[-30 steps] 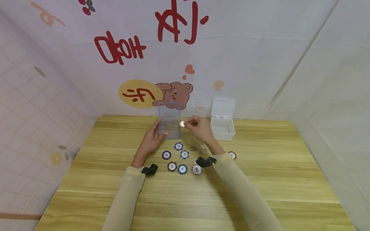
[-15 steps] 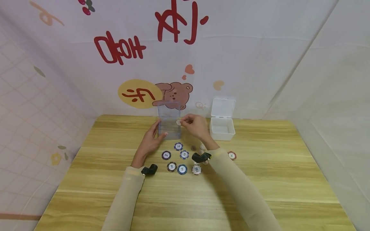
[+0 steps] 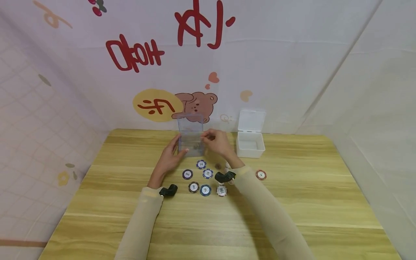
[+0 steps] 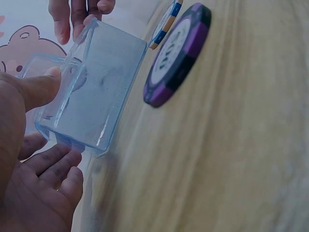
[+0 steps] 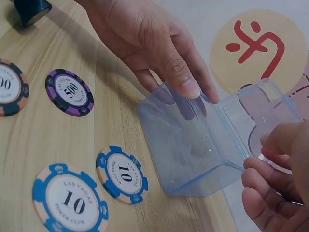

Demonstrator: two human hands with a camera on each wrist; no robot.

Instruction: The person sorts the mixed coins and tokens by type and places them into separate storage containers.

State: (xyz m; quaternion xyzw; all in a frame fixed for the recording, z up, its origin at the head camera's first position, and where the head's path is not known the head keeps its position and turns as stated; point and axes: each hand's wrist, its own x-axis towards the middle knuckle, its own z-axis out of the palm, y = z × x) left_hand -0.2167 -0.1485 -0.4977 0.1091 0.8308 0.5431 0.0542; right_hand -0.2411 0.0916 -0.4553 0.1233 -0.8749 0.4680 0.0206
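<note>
My left hand [image 3: 170,155] holds a clear bluish plastic box [image 3: 191,151] by its left side, thumb over the front rim. The box's lid [image 3: 190,124] stands raised against the wall cloth. Inside the box, a small coin [image 3: 196,146] shows faintly through the plastic. At the box's right rim is my right hand [image 3: 217,141], its fingers loosely bent with nothing seen between them; in the right wrist view the same hand [image 5: 277,179] hovers beside the opening. Below lie poker chips, among them two blue 10 chips [image 3: 201,164] and a purple 500 chip [image 5: 70,93].
A white box [image 3: 250,148] with a raised lid stands right of my right hand. Nearer me are a black chip [image 3: 193,187], a teal chip [image 3: 205,190] and a white 100 chip [image 3: 221,191]. Several coins [image 3: 218,166] lie partly under my right forearm. A red chip [image 3: 261,175] sits farther right.
My right hand has moved left to the clear box and let go of the coin, which now shows inside. My left hand has stayed on the box.
</note>
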